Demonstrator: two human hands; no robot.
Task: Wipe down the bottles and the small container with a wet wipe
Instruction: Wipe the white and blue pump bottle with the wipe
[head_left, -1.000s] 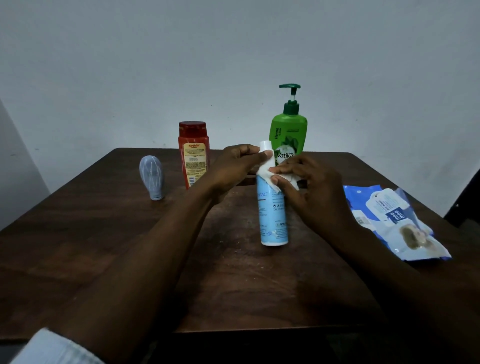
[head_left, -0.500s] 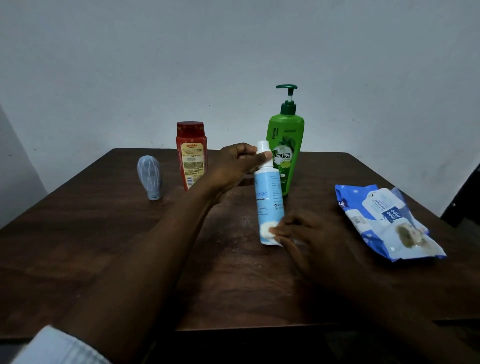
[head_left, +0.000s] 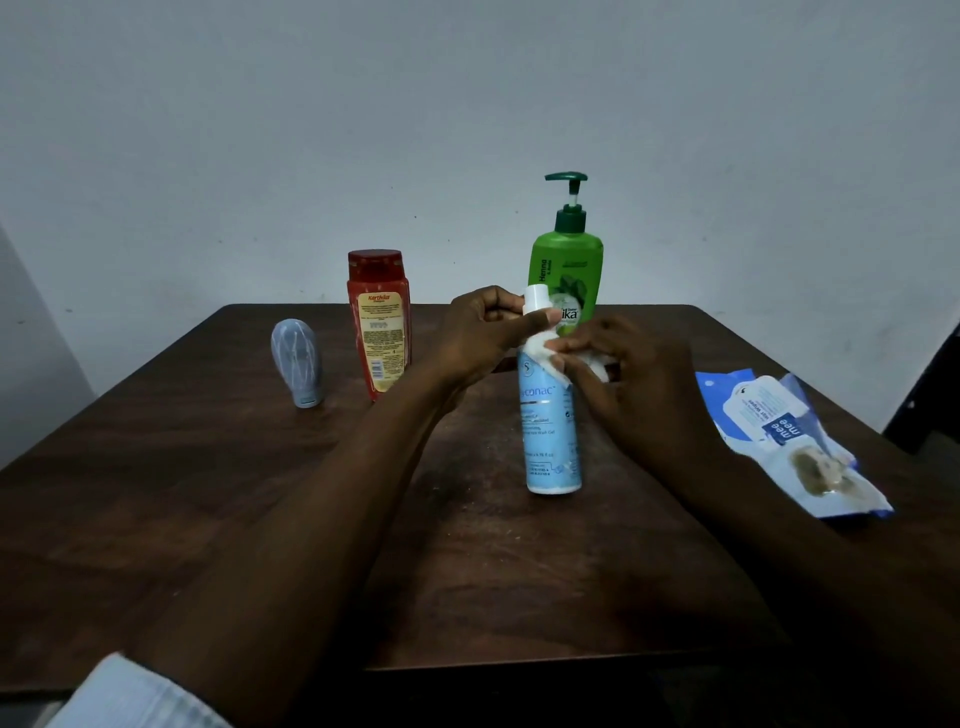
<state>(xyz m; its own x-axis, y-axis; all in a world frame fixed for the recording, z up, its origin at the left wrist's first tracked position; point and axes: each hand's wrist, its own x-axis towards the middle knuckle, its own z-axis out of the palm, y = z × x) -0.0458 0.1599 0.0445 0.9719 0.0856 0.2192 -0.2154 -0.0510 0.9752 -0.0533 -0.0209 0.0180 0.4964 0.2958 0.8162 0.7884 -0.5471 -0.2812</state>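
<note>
Step in hand: wiping of blue bottle (head_left: 550, 431), upright near centre of worktop (head_left: 467, 545), with left grip (head_left: 483, 338) pinched round its white cap and right grip (head_left: 628, 374) clamped on wet wipe (head_left: 540, 349) pressed against the bottle's shoulder. Next, by judgement: draw wipe down and round the body under a firm cap hold to prevent tipping, then treat whichever of red bottle (head_left: 379, 332), green pump bottle (head_left: 569, 265) and small grey container (head_left: 297, 361) behind remain unwiped.

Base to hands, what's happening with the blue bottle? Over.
Left hand holds blue bottle by its neck. Right hand pinches wet wipe against its shoulder. Bottle upright on table. Green bottle behind, not blocking.
</note>
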